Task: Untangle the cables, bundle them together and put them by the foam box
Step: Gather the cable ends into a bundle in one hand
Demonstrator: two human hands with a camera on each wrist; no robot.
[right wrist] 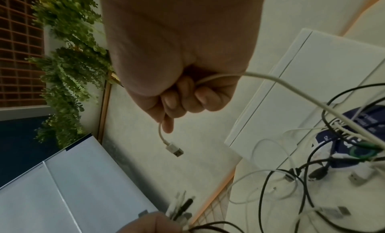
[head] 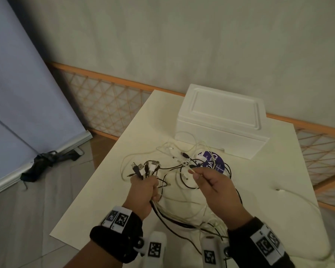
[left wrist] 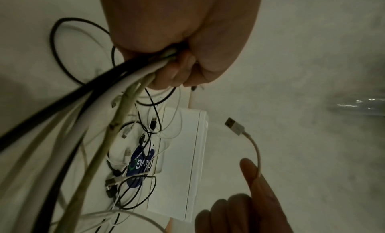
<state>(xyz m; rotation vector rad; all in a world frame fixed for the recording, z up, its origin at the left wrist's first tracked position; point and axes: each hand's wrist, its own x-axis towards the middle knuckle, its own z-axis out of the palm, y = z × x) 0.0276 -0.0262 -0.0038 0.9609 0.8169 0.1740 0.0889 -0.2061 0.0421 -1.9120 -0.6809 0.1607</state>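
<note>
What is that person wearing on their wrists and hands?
Both hands, left hand and right hand, are bare, without gloves. Each wrist carries a wide black band with white tags printed with black square codes. White blocks bearing similar codes stick out from the bands.

Both hands are bare. The left hand (head: pixel 143 192) and the right hand (head: pixel 219 192) each wear a black wrist strap with a white band of square black-and-white markers, and a white camera block with one more marker sits under each wrist
</note>
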